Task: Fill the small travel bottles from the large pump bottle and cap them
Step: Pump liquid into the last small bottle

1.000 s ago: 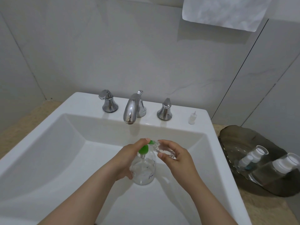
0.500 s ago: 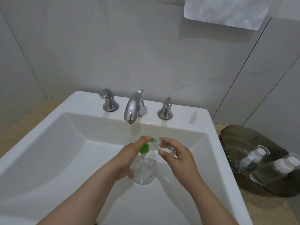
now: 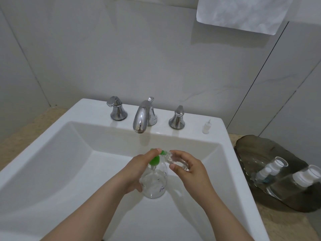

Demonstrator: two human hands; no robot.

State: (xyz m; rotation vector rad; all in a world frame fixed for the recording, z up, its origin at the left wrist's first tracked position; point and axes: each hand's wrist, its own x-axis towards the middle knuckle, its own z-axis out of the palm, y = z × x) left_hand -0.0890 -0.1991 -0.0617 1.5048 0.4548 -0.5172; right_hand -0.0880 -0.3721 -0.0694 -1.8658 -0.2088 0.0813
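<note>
My left grip (image 3: 137, 173) wraps the large pump bottle (image 3: 153, 185), a fingertip (image 3: 157, 150) on its green pump head (image 3: 154, 160), placed to press. My right grip (image 3: 191, 171) pinches a small travel bottle (image 3: 177, 159), tilted with its mouth at the nozzle to catch the dose. Both are over the sink (image 3: 60, 153), I judge so drips land harmlessly. A likely cap (image 3: 206, 126) waits on the rim, and capped bottles (image 3: 272, 168) lie in a dish (image 3: 251, 153) on the surface.
</note>
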